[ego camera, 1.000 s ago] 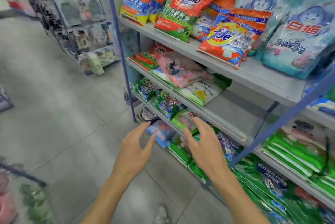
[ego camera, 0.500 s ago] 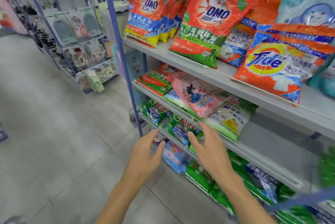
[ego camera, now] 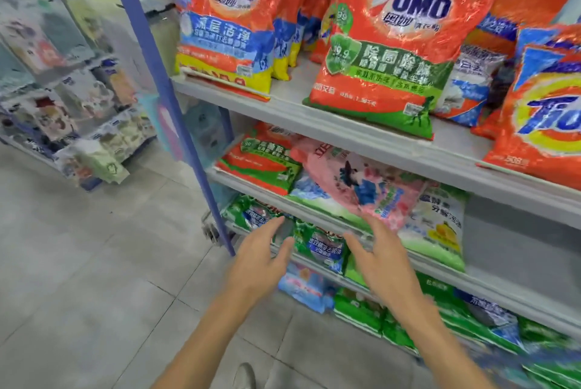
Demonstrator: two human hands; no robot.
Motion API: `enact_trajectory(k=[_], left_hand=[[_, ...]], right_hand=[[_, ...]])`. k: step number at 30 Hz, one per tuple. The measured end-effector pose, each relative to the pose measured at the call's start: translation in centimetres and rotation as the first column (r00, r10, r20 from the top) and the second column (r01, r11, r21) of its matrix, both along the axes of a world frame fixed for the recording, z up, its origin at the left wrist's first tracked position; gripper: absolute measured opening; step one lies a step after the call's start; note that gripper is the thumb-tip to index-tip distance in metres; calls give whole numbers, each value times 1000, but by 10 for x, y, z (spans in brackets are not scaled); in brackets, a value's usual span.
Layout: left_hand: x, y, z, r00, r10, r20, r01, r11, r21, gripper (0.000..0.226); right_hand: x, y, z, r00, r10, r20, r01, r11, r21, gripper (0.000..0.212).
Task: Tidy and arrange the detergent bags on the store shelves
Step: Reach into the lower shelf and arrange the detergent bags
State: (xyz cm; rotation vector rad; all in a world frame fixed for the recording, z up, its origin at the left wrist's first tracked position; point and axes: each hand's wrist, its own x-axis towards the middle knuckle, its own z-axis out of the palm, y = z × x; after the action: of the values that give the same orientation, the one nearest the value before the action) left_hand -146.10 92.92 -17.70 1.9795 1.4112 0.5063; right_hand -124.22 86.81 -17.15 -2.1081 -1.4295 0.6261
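The left hand point(ego camera: 257, 266) and right hand point(ego camera: 382, 266) are bare; a grey shoe toe point(ego camera: 244, 376) shows at six o'clock.

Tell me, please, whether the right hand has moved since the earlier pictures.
Yes. The right hand has risen from below the edge of the middle shelf to the pink bag.

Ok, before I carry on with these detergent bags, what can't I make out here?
Head view only:
- Tide bag: cut off by the right edge.
- White-and-green bag: partly covered by the pink bag.
- Green bags at lower right: smeared by blur.
- Right hand: whether its fingertips touch the pink bag, unclear.
- Goods across the aisle: blurred.
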Motion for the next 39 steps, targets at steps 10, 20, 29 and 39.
enact_trajectory(k=[10,20,29,39], left_hand=[[18,98,-20,989,-143,-29,141,989,-43,55],[105,173,-72,941,123,314,-73,983,-166,55],[146,177,-124,690,346,636,-207,936,-285,35],[179,137,-116,758,237,608,-122,967,-225,52]], right_hand=[[6,53,-21,973,-225,53,228,972,-52,52],[72,90,-86,813,-578,71,569,814,118,76],[88,82,-112,797,-422,-433,569,765,303,29],[145,63,-107,747,-494,-444,649,685,330,24]])
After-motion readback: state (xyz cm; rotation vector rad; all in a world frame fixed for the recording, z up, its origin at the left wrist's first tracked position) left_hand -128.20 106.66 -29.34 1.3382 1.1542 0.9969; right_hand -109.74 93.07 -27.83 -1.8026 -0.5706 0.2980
